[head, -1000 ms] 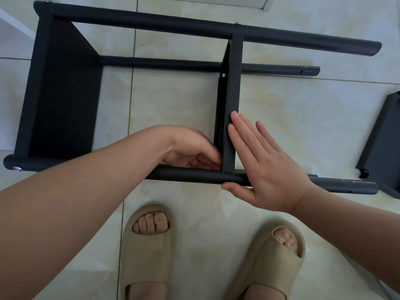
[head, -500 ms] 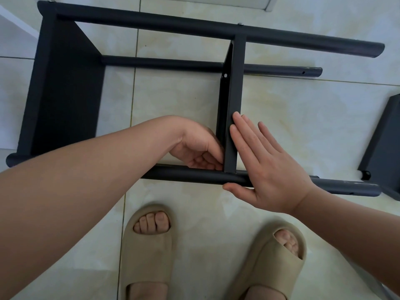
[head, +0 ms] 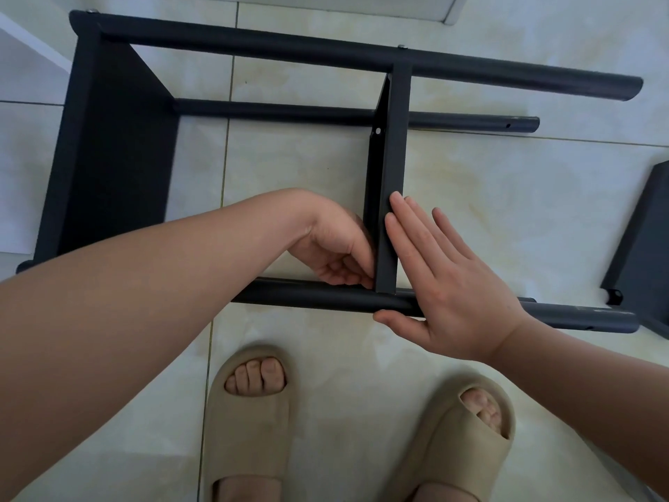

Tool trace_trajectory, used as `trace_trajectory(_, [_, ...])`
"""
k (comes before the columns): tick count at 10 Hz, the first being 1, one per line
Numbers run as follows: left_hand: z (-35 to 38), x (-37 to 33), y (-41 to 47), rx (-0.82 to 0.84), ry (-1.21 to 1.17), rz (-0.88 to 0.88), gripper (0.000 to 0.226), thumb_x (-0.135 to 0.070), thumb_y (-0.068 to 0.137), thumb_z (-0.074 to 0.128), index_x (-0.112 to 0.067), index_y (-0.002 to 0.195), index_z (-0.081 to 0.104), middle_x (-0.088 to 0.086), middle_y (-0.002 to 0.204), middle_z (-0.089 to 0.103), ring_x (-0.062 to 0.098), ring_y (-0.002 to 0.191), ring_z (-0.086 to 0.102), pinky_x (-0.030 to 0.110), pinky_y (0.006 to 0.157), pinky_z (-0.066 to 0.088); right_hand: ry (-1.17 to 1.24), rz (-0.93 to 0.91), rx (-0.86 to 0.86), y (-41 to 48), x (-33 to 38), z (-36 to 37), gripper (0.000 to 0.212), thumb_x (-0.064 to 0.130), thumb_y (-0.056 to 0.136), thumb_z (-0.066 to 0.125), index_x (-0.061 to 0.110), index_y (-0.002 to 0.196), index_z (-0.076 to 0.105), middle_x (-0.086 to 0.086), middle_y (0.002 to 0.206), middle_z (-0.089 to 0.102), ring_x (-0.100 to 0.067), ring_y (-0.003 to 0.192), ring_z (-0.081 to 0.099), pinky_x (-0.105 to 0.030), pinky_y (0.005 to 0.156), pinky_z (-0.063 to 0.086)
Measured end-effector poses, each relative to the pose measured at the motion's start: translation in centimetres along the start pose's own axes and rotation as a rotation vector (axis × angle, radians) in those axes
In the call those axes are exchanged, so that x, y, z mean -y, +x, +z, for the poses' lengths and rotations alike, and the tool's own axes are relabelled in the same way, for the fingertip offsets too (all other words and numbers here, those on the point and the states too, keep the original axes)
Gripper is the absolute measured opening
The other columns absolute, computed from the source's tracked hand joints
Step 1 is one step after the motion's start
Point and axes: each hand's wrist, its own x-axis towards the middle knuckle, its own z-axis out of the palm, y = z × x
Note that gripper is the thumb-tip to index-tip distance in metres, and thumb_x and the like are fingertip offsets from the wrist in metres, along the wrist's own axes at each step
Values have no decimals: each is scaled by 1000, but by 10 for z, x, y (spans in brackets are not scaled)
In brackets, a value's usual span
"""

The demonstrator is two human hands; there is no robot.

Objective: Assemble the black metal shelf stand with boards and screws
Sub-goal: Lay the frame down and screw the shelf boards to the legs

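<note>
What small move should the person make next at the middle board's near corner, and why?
Probably fasten that corner: the left hand curls at the joint of middle board and near tube, while the right hand braces the board flat.

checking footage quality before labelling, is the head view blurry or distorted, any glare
Head view: sharp throughout; mild wide-angle bowing along the far tube; soft, dim light with no glare on the floor tiles; the black end board loses detail in shadow.

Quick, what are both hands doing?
Left hand: fingers curled beside the middle board; grip cannot be told.
Right hand: open, flat against that board.
</note>
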Motion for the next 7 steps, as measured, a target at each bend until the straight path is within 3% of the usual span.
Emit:
trace_trajectory(2, [-4,-3,-3,42,-40,-10,16,-2,93,59,-12,88,70,-1,77,69,9,71,61,20,71,50,2,4,4,0,0,0,94,65,98,40,-8,154,23,-24,165,13,-36,154,14,-56,122,22])
trace_trajectory(3, [-2,-1,-2,41,-15,-23,12,-9,95,59,-15,90,69,-2,81,67,9,72,59,23,74,47,3,5,5,0,0,0,94,65,98,39,-8,155,22,-24,165,13,-36,154,13,-56,123,21])
trace_trajectory(5, [-1,1,1,24,-67,5,15,-2,94,59,-11,87,69,0,73,67,9,65,60,20,70,51,-1,-2,-3,0,1,0,94,65,98,41,-8,154,23,-25,165,14,-37,154,15,-56,122,22])
trace_trajectory(7, [0,6,-3,70,-154,49,17,0,93,56,-8,90,70,6,87,70,15,79,65,28,86,51,-9,-2,-8,0,0,1,94,64,98,41,-8,154,23,-25,165,13,-37,154,14,-56,122,22])
